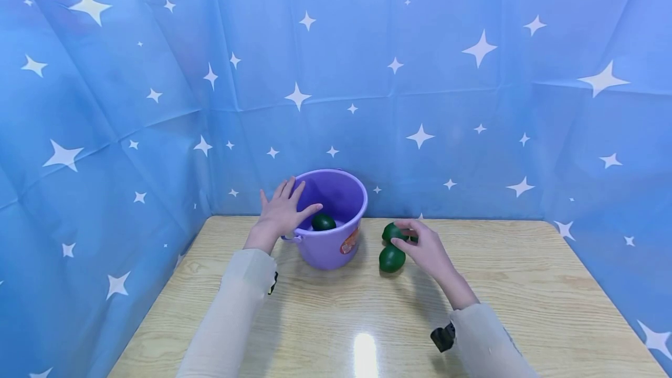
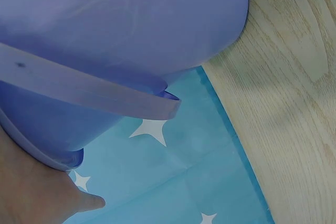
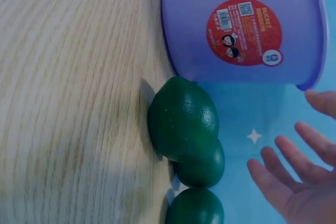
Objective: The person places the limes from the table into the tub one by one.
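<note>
Hovering over the small cluster of fruit, the right hand [image 1: 424,245] had its fingers and thumb apart and gently bent, and from my distant post I saw nothing between them. Just below it, a glossy dark green lemon-shaped fruit [image 3: 184,119] lay on the table, the nearest of three. A second rounded dark green fruit [image 1: 391,231] sat right behind it, and a third rounded dark green fruit [image 3: 195,208] lay to the right, largely hidden by the fingers in my head view. The left hand [image 1: 280,214] was spread wide, its straight fingers laid against the left rim of a round purple plastic bucket [image 1: 322,251], gripping nothing that I could see. The bucket stood upright to the left of the three fruits, with one more dark green fruit [image 1: 319,223] at its bottom and a round red printed sticker [image 3: 244,32] on its side. Around all this I had a pale wood-grain table [image 1: 499,279], backed by a blue cloth backdrop [image 1: 357,69] with white four-pointed stars.
</note>
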A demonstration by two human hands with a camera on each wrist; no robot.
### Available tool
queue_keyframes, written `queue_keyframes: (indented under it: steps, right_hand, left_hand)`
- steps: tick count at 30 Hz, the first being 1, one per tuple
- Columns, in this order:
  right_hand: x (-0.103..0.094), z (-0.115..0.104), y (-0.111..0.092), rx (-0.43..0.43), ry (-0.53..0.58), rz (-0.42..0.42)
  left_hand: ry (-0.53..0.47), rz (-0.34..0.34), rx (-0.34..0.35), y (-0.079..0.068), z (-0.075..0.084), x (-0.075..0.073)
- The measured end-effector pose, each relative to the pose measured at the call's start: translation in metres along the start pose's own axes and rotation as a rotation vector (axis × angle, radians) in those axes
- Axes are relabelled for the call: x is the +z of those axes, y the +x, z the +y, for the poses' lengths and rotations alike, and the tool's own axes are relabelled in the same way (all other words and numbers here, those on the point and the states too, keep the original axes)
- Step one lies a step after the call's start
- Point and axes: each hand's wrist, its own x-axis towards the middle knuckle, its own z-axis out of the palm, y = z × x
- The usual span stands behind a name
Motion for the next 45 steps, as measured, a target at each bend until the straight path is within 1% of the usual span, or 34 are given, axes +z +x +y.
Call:
queue_keyframes:
  steps: [11, 18, 29, 45]
  right_hand:
    - [0.001, 0.005, -0.003, 0.001, 0.003, -0.013]
    - [0.0, 0.007, -0.006, 0.01, -0.003, -0.029]
    - [0.0, 0.013, -0.008, 0.009, -0.007, -0.019]
    - [0.004, 0.019, -0.01, 0.038, 0.011, -0.037]
  left_hand:
    - [-0.01, 0.004, -0.003, 0.0, 0.001, 0.0]
    - [-0.011, -0.007, -0.002, 0.001, -0.001, 0.001]
    - [0.002, -0.009, 0.001, 0.001, -0.001, 0.001]
    - [-0.002, -0.011, 0.001, 0.003, -0.002, 0.002]
